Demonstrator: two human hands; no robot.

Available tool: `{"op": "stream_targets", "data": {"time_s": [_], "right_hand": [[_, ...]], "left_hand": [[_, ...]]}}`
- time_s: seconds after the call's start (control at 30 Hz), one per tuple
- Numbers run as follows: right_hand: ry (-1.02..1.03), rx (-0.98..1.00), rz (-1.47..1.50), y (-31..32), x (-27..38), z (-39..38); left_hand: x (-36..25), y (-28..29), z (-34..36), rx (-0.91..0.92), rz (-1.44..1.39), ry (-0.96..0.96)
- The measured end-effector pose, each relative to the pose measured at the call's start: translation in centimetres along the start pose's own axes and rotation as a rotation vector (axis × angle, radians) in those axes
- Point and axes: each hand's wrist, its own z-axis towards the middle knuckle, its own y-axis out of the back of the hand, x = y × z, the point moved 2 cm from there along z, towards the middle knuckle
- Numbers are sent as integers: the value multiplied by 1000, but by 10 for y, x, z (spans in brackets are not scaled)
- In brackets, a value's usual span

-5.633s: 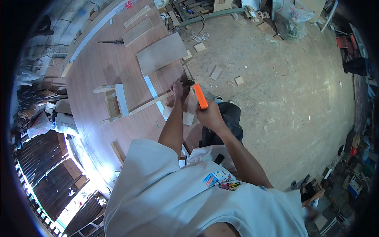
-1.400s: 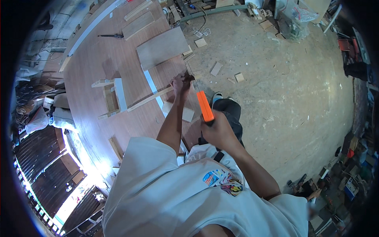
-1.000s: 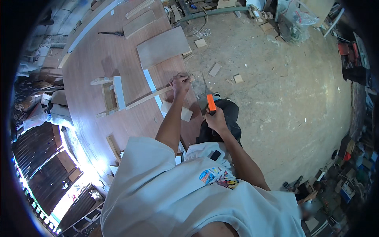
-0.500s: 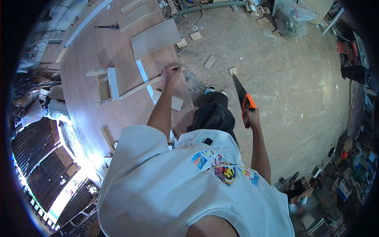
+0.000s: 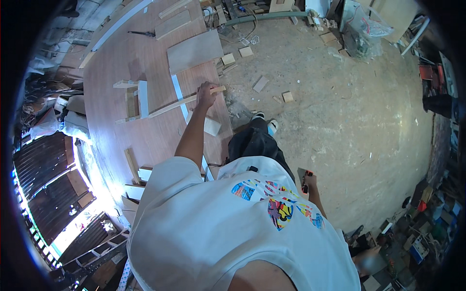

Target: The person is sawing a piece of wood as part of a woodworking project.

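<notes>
My left hand (image 5: 206,95) is closed over a thin wooden strip (image 5: 170,107) near its right end, by the edge of the brown table. The strip's short end pokes out past my fingers. Its other end lies beside a small wooden frame (image 5: 142,99). Low by my right side, my right hand (image 5: 309,181) grips the orange handle of a hand saw (image 5: 307,173). Most of the saw blade is hard to make out at this angle. A pale wood block (image 5: 211,126) lies under my left forearm.
Flat boards (image 5: 195,52) lie on the table's (image 5: 111,145) far part, near a dark slim tool (image 5: 141,33). Offcuts (image 5: 288,97) are scattered on the concrete floor (image 5: 349,131). A clear plastic bag (image 5: 364,39) stands far right. Another person (image 5: 366,262) is at the lower right.
My right hand has drawn the saw back and down toward my side. The left hand's fingers, pinched at the strip's end before, now wrap around the strip. The view has shifted slightly.
</notes>
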Motion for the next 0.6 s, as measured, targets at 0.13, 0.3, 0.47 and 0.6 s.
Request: {"op": "stream_targets", "data": {"time_s": [0.13,0.3,0.47,0.6], "right_hand": [[53,43,-8,-10,12,2],[263,60,-109,-17,79,-17],[367,136,98,-26,142,-12],[487,137,52,-35,194,-7]], "left_hand": [[-27,14,4,36,106,-5],[-77,53,28,106,-381,8],[-170,114,42,18,-608,-6],[-230,190,48,-138,-562,29]]}}
